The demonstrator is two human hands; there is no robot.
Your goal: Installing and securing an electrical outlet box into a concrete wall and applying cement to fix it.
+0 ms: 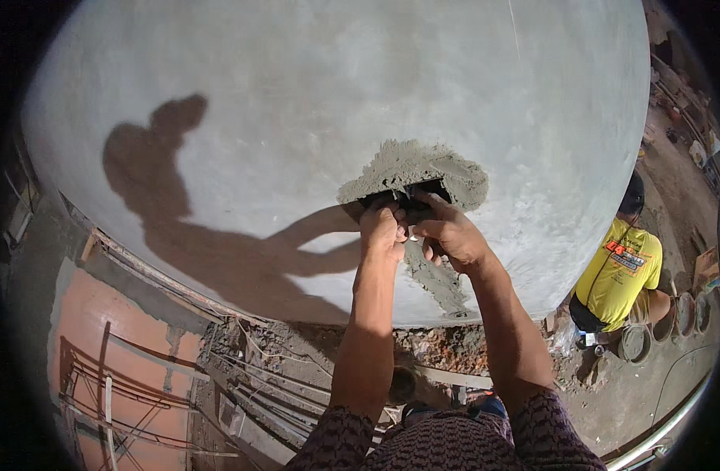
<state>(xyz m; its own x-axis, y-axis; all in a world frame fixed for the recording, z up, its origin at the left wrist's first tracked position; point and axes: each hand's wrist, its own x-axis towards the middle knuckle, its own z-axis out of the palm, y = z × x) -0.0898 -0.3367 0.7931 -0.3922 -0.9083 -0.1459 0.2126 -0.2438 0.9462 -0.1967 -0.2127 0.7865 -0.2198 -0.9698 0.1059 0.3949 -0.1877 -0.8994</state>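
Observation:
Both arms reach up to a dark rectangular opening (pixel 432 188) low in a smooth grey plastered wall (pixel 313 102). Rough, damp-looking mortar (pixel 411 161) surrounds its upper edge and sides, and a streak of it runs down below. My left hand (pixel 382 233) is closed at the opening's lower left edge, fingers bent together. Beside it my right hand (pixel 456 238) has its fingers curled, with the index finger reaching into the opening. Something small and dark lies between the fingertips and the opening, too shadowed to name.
A person in a yellow shirt (pixel 623 267) crouches by the wall at the right, near several buckets (pixel 634 343). Rubble (pixel 446 351) lines the wall's foot. Poles and boards (pixel 269 404) lie at the lower left, beside an orange-pink panel (pixel 124 353).

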